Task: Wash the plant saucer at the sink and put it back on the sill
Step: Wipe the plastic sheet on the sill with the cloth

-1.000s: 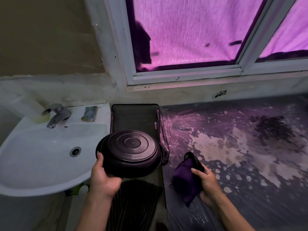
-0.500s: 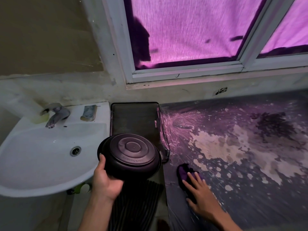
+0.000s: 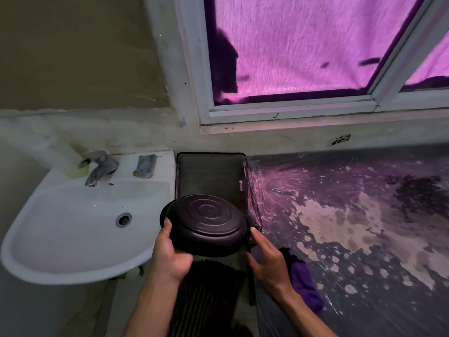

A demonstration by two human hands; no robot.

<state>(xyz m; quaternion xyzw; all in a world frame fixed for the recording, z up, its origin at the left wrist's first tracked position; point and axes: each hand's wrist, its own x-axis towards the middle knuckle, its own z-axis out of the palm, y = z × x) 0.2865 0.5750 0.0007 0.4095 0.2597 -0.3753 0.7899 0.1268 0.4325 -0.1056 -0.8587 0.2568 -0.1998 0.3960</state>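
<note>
The left hand [image 3: 170, 254] grips the near rim of an upturned dark saucer [image 3: 206, 224] at lower centre, right of the sink [image 3: 73, 229], while the open right hand [image 3: 264, 259] reaches its far edge; it looks light, rigid, perhaps slippery, best held by opposite rims.

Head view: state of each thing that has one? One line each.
Saucer: upside down, held above the gap between sink and counter.
Left hand: grips the saucer's left rim.
Right hand: open, fingers straight at the saucer's right rim.
Cloth: lying crumpled on the counter, not held.
Tap: no water running.
Sink: holds no standing water, drain unplugged.
</note>
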